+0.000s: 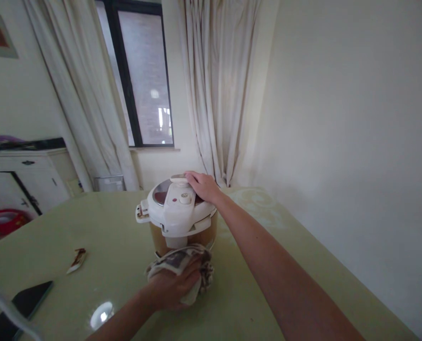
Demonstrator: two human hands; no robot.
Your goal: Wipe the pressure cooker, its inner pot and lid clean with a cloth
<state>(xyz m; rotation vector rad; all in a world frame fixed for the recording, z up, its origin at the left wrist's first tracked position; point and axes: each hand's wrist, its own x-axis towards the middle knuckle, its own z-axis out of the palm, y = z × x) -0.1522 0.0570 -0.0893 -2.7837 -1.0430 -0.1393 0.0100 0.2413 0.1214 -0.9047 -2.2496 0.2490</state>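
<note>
A white-lidded electric pressure cooker with a tan body stands upright on the greenish table. My right hand rests on top of the lid, its fingers curled over the lid handle. Low at the near side of the cooker, my left hand grips a patterned cloth. The cloth is bunched against the lower body and covers part of it. My left fingertips are partly hidden in its folds.
To the left lie a small stained scrap and a dark flat object, with a pale cable crossing in front. A wall runs along the table's right side. Curtains and a white cabinet are beyond.
</note>
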